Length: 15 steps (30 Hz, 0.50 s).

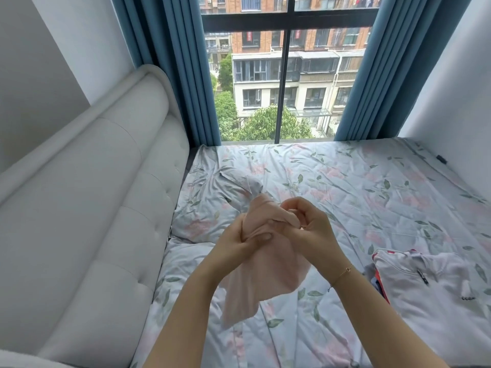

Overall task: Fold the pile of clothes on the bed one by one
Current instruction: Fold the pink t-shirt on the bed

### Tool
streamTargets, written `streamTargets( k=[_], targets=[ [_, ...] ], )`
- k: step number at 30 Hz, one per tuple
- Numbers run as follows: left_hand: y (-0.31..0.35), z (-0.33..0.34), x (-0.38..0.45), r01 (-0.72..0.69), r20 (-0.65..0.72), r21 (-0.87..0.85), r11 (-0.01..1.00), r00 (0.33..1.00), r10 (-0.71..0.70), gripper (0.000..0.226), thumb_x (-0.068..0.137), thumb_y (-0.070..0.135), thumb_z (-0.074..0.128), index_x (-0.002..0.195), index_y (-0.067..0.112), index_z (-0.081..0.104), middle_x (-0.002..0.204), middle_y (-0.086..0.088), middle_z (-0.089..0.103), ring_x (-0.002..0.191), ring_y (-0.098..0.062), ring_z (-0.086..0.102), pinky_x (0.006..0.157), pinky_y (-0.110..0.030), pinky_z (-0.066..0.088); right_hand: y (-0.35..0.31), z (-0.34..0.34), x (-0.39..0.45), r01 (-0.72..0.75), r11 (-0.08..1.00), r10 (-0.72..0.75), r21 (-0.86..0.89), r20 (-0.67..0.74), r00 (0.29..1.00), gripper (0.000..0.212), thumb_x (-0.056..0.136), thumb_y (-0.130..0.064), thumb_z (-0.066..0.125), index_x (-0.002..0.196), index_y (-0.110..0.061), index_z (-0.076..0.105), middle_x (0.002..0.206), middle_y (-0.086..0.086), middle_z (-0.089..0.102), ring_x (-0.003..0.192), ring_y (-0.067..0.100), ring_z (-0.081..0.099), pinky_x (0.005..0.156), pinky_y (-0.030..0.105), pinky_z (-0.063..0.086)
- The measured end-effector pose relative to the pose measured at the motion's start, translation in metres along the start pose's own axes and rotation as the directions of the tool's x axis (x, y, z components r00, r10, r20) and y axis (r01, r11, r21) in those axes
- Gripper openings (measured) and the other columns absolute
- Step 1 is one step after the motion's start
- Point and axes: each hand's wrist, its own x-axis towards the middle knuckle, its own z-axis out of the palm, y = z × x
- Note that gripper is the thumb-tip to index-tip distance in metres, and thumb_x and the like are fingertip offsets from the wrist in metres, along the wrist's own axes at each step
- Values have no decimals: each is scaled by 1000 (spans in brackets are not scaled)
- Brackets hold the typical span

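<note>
Two hands fill the middle of my view, but the biggest thing I see is the bed [345, 187], its floral leaf-print sheet spreading across the lower and right part of the frame, rumpled toward the centre. Along the left side runs a white padded headboard [87, 197], and at the top centre a window [284, 75] looks out on apartment blocks between blue curtains [172, 62]. At the lower right of the frame a pile of clothes [425, 285] lies on the sheet, a pale garment on top with red and blue showing at its left edge. In the centre I see a pale pink garment [265, 272] held up off the bed, its lower part hanging down. My left hand [239, 240] grips its bunched upper part with the thumb pressed across the cloth; my right hand [305, 224] pinches the top edge with curled fingers. A thin bracelet [342, 274] circles the right wrist.
</note>
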Motion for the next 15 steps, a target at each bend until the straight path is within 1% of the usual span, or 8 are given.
streamTargets(
  k=[3, 4, 6, 9, 10, 12, 13, 15],
  targets=[
    [-4, 3, -4, -38, -20, -43, 998, 999, 38, 27, 93, 27, 61, 115, 12, 54, 106, 2, 64, 95, 0, 61, 79, -20, 51, 4, -5, -1, -5, 1000, 5, 2, -2, 1000, 15, 78, -4, 76, 84, -7, 62, 64, -18, 55, 61, -3, 51, 61, 10, 42],
    [-4, 3, -6, -61, -64, -68, 996, 996, 57, 29, 95, 27, 57, 115, 6, 52, 102, 2, 62, 91, 0, 59, 78, -19, 49, 7, -8, -1, -10, 1000, 10, -2, -5, 1000, 15, 78, -9, 78, 87, -9, 65, 66, -14, 55, 63, 0, 51, 63, 13, 43],
    [-6, -2, -7, -125, -194, -107, 986, 976, 103, 33, 96, 28, 57, 109, -1, 51, 86, 14, 57, 81, 3, 52, 72, -12, 44, 12, -13, 0, -9, 998, 7, -57, -22, 1000, 19, 77, -24, 79, 93, -20, 70, 66, -5, 46, 62, 6, 44, 62, 16, 40],
    [-4, -12, -9, -164, -228, -74, 984, 963, 143, 16, 97, 19, 56, 95, 5, 50, 71, 23, 50, 70, 4, 45, 63, -9, 38, 20, -21, -1, 38, 978, -41, -205, -9, 999, 28, 73, -44, 73, 93, -26, 72, 59, -10, 30, 55, 5, 30, 55, 16, 30],
    [-3, -14, -9, -173, -237, -67, 983, 959, 152, 11, 98, 15, 53, 94, 6, 50, 72, 21, 52, 71, 4, 46, 63, -9, 38, 23, -25, -1, 43, 971, -44, -237, 0, 999, 29, 72, -48, 72, 90, -25, 73, 56, -13, 29, 53, 5, 30, 54, 17, 29],
    [-3, -21, -8, -189, -340, -80, 979, 928, 152, 10, 100, 17, 50, 98, 7, 52, 83, 10, 57, 79, -2, 52, 70, -15, 42, 28, -33, 0, 11, 949, 4, -314, 47, 999, 36, 65, -58, 72, 85, -27, 73, 49, -12, 30, 50, 5, 31, 53, 23, 30],
    [-4, -27, -6, -187, -405, -101, 977, 905, 131, 11, 100, 20, 50, 100, 10, 52, 87, 4, 59, 82, -6, 54, 73, -20, 44, 32, -39, 0, -13, 925, 55, -380, 100, 993, 42, 61, -64, 70, 85, -29, 73, 47, -12, 32, 48, 5, 32, 54, 26, 30],
    [-6, -41, -3, -177, -507, -126, 976, 858, 90, 10, 101, 27, 49, 98, 18, 53, 88, 1, 58, 84, -10, 55, 77, -28, 45, 38, -50, 0, -43, 821, 201, -569, 218, 955, 47, 60, -69, 71, 90, -32, 71, 46, -12, 36, 46, 4, 36, 54, 24, 28]
  ],
)
